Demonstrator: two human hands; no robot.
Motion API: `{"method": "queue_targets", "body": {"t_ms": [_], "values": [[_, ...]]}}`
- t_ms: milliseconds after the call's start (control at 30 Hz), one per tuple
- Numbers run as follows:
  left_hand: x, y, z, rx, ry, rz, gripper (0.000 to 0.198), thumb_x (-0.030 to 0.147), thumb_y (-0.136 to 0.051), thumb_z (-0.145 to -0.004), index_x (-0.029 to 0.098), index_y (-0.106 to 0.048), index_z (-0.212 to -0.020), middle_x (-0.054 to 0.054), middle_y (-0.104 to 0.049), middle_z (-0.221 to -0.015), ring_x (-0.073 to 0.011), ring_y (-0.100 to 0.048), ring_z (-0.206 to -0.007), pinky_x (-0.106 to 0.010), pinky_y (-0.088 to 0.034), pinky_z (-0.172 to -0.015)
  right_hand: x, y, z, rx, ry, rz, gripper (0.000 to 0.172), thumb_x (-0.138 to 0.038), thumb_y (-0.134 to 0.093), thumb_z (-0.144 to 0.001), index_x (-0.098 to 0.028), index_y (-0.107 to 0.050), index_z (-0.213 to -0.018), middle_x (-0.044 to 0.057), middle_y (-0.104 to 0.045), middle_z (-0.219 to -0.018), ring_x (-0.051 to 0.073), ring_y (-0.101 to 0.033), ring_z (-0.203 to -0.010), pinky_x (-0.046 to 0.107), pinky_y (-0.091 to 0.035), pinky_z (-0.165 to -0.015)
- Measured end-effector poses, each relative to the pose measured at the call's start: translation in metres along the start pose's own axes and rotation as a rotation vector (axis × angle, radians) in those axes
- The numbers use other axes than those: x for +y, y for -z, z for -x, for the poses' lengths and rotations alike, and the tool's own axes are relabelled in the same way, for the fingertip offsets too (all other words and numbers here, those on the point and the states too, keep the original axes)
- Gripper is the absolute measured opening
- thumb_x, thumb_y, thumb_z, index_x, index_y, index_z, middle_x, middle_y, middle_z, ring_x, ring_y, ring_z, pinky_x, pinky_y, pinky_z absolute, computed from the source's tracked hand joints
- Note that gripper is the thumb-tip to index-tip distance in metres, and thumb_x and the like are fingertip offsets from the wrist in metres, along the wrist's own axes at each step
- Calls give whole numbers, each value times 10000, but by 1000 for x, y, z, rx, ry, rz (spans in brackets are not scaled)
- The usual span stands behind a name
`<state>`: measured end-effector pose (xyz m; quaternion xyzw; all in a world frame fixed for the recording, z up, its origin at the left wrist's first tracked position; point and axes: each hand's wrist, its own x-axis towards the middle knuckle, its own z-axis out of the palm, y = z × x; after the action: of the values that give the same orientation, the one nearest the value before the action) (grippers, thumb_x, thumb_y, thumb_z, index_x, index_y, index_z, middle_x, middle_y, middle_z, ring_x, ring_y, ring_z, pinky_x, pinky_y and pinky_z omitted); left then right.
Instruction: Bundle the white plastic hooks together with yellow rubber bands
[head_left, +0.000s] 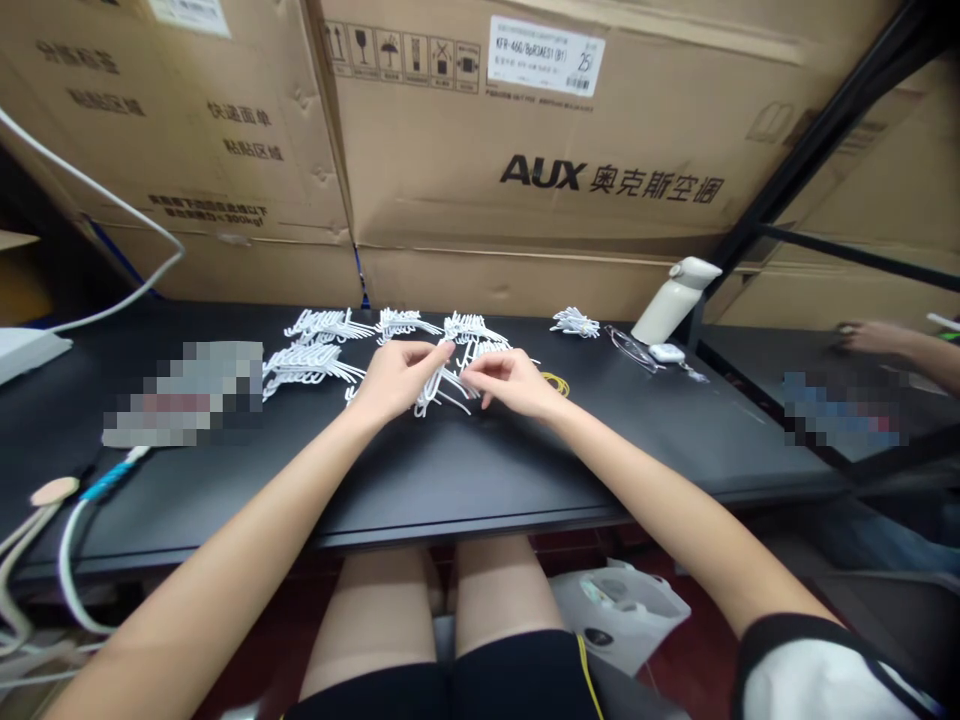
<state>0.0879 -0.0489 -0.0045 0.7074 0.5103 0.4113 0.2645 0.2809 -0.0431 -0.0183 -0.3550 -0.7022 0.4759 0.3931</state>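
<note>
Over the middle of the table, my left hand point(405, 378) pinches a small bunch of thin white wire hooks point(429, 395), with loose ends sticking out to the right. My right hand point(514, 382) is closed with its fingertips at those ends; what it pinches is too small to make out. Behind both hands lie piles of similar white hooks, among them a left pile point(304, 365), a back-left pile point(322, 325) and a back-right pile point(466, 327). Partly covered by my right hand is a thin yellow coil point(556, 384).
A bundled white cluster point(576, 322), glasses point(631, 348), a small white case point(667, 353) and a white bottle point(673, 302) stand at the right. Large cartons point(525, 230) wall off the back. A blurred item point(187, 395) and cables lie left. Another person's hand point(870, 337) shows far right.
</note>
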Motion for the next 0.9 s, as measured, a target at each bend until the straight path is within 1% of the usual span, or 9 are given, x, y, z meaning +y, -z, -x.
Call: {"method": "queue_targets", "body": {"t_ms": [67, 167, 267, 400, 467, 533, 667, 800, 900], "values": [[-2, 0, -3, 101, 60, 60, 461, 579, -569, -792, 146, -683, -685, 28, -490, -473, -113, -459, -467, -230, -333, -461, 1, -1, 0, 55, -27, 76, 332, -448, -598, -822, -135, -633, -719, 29, -627, -688, 124, -607, -587, 215, -474, -466], [-2, 0, -7, 210, 205, 306, 392, 531, -623, -769, 144, -648, -711, 6, -558, -529, -147, -580, -512, -250, -462, -510, 4, -3, 2, 48, 16, 282, 275, -364, -561, -861, -137, -634, -725, 23, -624, -669, 115, -579, -590, 223, -456, -522], [3, -1, -9, 231, 319, 502, 323, 452, -640, -782, 131, -628, -752, -16, -614, -604, -158, -630, -533, -305, -550, -577, 8, -7, 4, -17, 126, 493, 179, -284, -615, -832, -138, -658, -737, 21, -634, -699, 103, -539, -594, 241, -440, -606], [9, -2, -8, 202, 349, 532, 283, 409, -611, -820, 131, -619, -762, -17, -625, -595, -160, -646, -547, -322, -573, -603, 12, -13, 3, -60, 197, 641, 127, -216, -620, -824, -136, -666, -738, 25, -620, -724, 99, -502, -607, 246, -413, -646], [9, -2, -7, 175, 342, 520, 277, 403, -595, -834, 137, -614, -758, -14, -622, -579, -165, -655, -565, -321, -575, -615, 10, -11, 2, -67, 178, 652, 107, -166, -607, -810, -135, -659, -722, 23, -620, -722, 99, -501, -619, 239, -404, -645], [8, -3, -7, 161, 330, 516, 276, 402, -595, -834, 139, -612, -753, -13, -619, -573, -168, -662, -585, -322, -577, -634, 5, -5, 3, -107, 108, 633, 96, -127, -603, -774, -133, -646, -688, 12, -619, -688, 97, -504, -609, 229, -397, -623], [5, -2, -8, 191, 303, 508, 296, 420, -591, -833, 135, -617, -755, -26, -632, -598, -186, -679, -646, -323, -581, -650, -5, 12, 6, -286, -46, 580, 100, -134, -605, -709, -134, -624, -611, -12, -587, -566, 96, -507, -553, 216, -380, -548], [4, -2, -8, 192, 297, 509, 301, 423, -579, -843, 134, -616, -769, -31, -638, -605, -201, -691, -684, -320, -580, -636, -7, 18, 6, -337, -114, 477, 47, -147, -604, -698, -128, -646, -688, 4, -634, -614, 99, -554, -550, 203, -422, -521], [4, -2, -8, 194, 287, 509, 297, 414, -584, -847, 129, -620, -773, -29, -635, -607, -198, -693, -677, -323, -582, -636, -6, 22, 5, -375, -213, 399, 48, -161, -602, -710, -129, -636, -719, -6, -611, -574, 91, -539, -488, 192, -428, -443]]}}
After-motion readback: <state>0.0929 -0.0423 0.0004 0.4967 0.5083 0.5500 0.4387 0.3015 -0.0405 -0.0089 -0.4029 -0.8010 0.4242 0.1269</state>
